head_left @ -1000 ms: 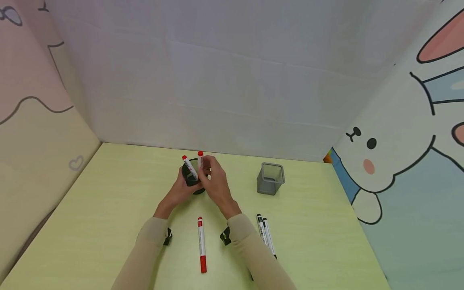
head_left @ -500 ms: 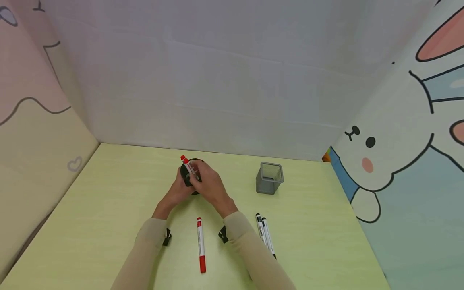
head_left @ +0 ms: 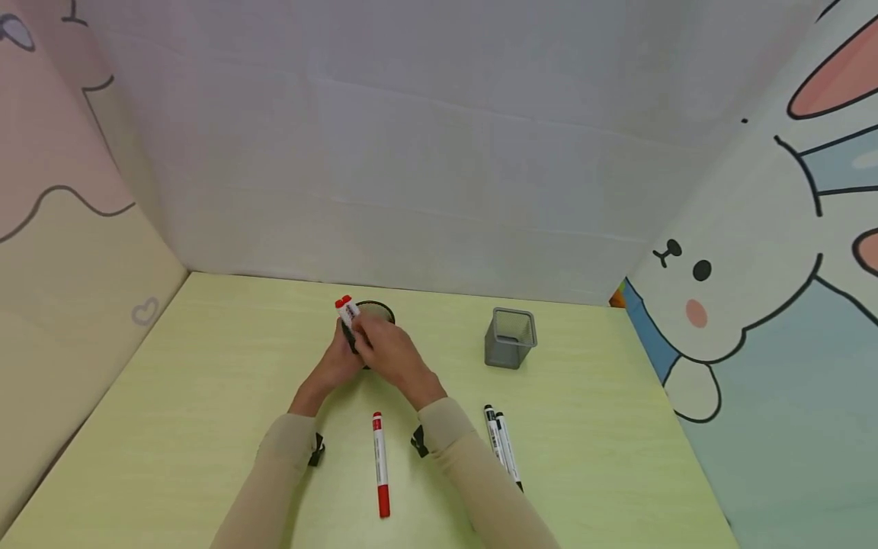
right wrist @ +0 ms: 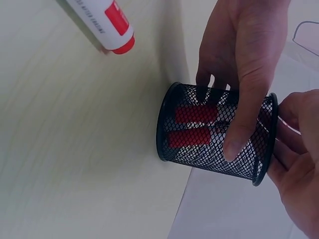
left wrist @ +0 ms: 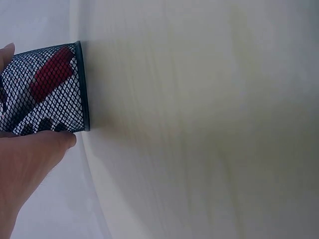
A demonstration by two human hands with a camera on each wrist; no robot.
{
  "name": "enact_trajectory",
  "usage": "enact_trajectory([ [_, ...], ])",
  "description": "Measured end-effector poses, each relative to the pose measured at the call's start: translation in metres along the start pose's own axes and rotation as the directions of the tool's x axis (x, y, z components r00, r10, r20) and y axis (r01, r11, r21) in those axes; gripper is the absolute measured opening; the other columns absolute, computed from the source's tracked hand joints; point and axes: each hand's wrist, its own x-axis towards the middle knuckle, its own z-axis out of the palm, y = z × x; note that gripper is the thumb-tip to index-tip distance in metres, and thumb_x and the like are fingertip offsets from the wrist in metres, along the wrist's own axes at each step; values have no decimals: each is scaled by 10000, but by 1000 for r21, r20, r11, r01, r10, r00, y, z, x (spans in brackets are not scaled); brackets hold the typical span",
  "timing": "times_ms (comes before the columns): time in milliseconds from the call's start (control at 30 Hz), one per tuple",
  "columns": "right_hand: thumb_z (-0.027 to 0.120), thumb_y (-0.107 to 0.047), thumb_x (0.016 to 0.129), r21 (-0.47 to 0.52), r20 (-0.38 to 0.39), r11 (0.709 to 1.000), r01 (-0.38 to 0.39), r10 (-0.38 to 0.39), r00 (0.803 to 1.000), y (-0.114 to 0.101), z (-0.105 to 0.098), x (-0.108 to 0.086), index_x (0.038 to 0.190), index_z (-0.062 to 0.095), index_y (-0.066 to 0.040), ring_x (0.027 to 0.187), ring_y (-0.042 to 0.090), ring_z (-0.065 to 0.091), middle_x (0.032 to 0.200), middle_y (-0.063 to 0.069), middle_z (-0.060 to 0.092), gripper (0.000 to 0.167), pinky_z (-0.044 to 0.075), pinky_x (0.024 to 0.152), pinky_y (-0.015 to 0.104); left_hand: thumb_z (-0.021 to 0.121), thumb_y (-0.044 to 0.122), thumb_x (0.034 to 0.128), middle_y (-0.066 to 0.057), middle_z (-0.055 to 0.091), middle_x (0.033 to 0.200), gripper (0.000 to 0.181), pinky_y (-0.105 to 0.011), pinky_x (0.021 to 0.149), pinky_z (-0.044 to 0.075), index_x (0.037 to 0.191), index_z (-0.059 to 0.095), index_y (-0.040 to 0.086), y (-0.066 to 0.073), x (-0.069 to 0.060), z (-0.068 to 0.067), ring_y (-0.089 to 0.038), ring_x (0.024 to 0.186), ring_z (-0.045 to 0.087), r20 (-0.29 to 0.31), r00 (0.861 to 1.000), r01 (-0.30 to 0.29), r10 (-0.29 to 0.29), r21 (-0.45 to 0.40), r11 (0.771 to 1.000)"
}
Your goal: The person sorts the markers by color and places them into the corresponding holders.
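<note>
My left hand [head_left: 334, 362] grips a round black mesh pen cup [right wrist: 219, 132] from its side, the thumb lying across the mesh in the right wrist view. Two red-capped whiteboard markers [head_left: 347, 311] stand in the cup, leaning left side by side. Their red lower ends show through the mesh in the right wrist view. At the cup's rim, my right hand [head_left: 396, 354] pinches one of these markers near its upper part; its fingertips are partly hidden. Another red marker [head_left: 380, 465] lies on the table between my forearms.
A square grey mesh pen holder [head_left: 511, 339] stands to the right on the pale yellow table [head_left: 604, 427]. Two black-capped markers [head_left: 504, 446] lie nearer, partly behind my right sleeve. A white curtain [head_left: 411, 152] hangs along the table's back edge.
My right hand has lowered the second red marker into the cup and tilted it left against the other one. My left hand keeps hold of the cup.
</note>
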Motion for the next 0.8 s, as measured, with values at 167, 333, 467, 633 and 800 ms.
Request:
enact_trajectory([
  [167, 506, -129, 1083, -30, 29, 1000, -6, 7, 1000, -2, 1, 0, 1189, 636, -61, 850, 129, 562, 1060, 51, 661, 181, 482, 708, 210, 531, -98, 970, -272, 365, 1441, 602, -195, 932, 371, 1445, 166, -43, 1, 0, 1, -302, 1198, 400, -15, 999, 32, -32, 10, 999],
  [333, 526, -122, 1075, -8, 11, 1000, -10, 10, 1000, -1, 0, -1, 1196, 635, -55, 935, 153, 596, 1113, 66, 663, 176, 513, 787, 235, 542, -124, 953, -279, 381, 1428, 614, -172, 912, 389, 1435, 168, -52, 3, -1, 1, -294, 1175, 403, -11, 1000, 13, -13, -39, 999],
  [467, 557, -114, 1061, 10, -15, 1000, -3, 3, 1000, 0, -1, -2, 1183, 642, -44, 1009, 185, 602, 1158, 89, 657, 164, 521, 847, 266, 546, -105, 954, -283, 346, 1484, 641, -152, 924, 375, 1448, 141, -48, 6, -2, 1, -302, 1225, 395, -19, 998, 54, -54, -29, 998],
  [633, 590, -110, 1041, 27, -56, 1000, 3, -2, 998, 2, -3, -4, 1153, 649, -31, 1081, 228, 594, 1178, 117, 651, 148, 518, 902, 325, 547, -107, 965, -281, 333, 1511, 655, -155, 920, 394, 1459, 121, -44, 5, -2, 1, -320, 1243, 418, -11, 998, 68, -68, -43, 997],
  [800, 635, -124, 1017, 20, -103, 1000, -4, 6, 995, 2, -6, -8, 1148, 664, -22, 1056, 238, 603, 1168, 101, 667, 168, 522, 891, 336, 573, -76, 979, -293, 340, 1516, 682, -155, 924, 409, 1476, 107, -38, 5, -2, 1, -342, 1260, 447, -12, 997, 80, -80, -31, 996],
])
